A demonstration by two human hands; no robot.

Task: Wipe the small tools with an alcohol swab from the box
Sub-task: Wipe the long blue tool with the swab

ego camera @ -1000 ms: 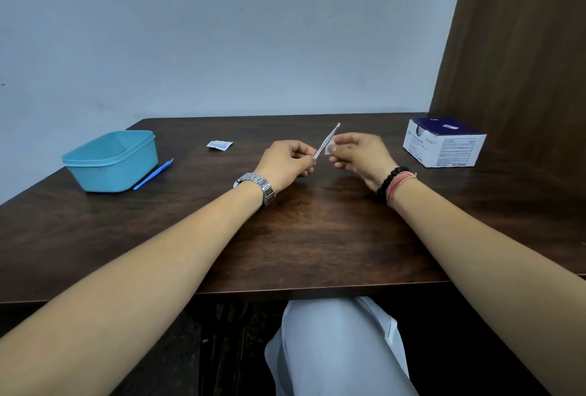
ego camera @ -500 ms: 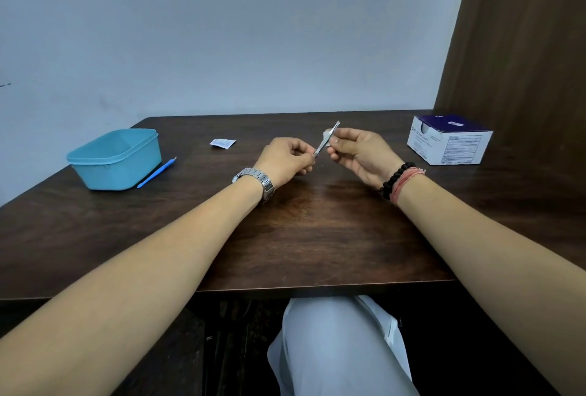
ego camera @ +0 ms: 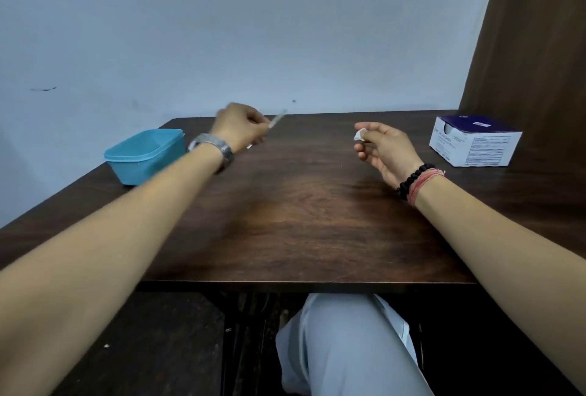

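White swab material [ego camera: 359, 135] was pinched between the thumb and fingertips of the right hand [ego camera: 385, 149], the remaining fingers loosely spread, well apart from the tool, presumably to keep the wiping face clear. A slim metal tool [ego camera: 278, 118], motion-blurred, was gripped in the closed left hand [ego camera: 242, 129] near the teal tub [ego camera: 146, 156]. The swab box [ego camera: 474, 140] stood at the table's [ego camera: 301, 211] right; its print was illegible.
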